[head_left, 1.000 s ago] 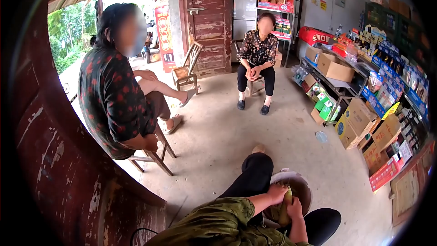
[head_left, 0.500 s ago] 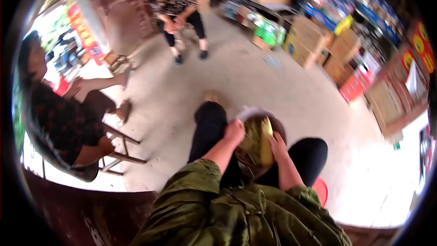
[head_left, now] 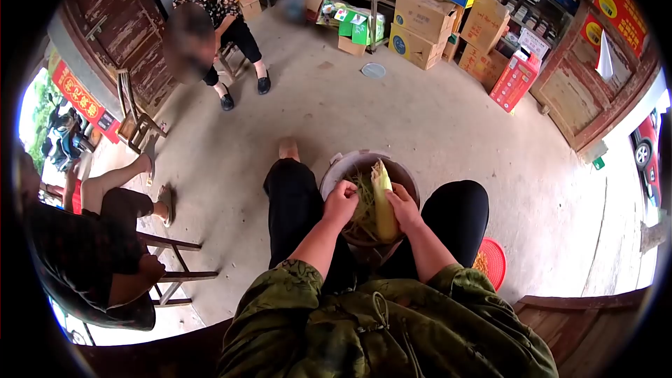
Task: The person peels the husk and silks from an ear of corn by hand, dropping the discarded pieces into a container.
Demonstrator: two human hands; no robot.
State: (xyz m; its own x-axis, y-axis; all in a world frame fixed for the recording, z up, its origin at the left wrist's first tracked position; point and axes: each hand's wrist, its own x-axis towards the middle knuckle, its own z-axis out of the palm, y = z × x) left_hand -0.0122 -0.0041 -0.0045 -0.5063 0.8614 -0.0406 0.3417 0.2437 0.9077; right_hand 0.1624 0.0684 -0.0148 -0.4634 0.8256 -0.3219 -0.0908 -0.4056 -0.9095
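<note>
While the right hand (head_left: pixel 404 208) holds the long pale-green corn ear (head_left: pixel 383 204) over the round brown bucket (head_left: pixel 334 169), seemingly for steadiness, the left hand (head_left: pixel 340 203) is narrowly closed beside it, gripping what I cannot tell.

We note the tub's (head_left: pixel 338 166) left and right edges partly hidden by the hands. Left hand (head_left: pixel 341 204): fingertips too small for us to tell any grip. Right hand (head_left: pixel 404 206): fingers mostly hidden behind the ear of corn (head_left: pixel 383 203). Red basket (head_left: pixel 498 255): left edge behind our sleeve (head_left: pixel 458 281), contents too small to name. Far sitter (head_left: pixel 210 3): partly blurred. Red car (head_left: pixel 647 150): cut off, right.
</note>
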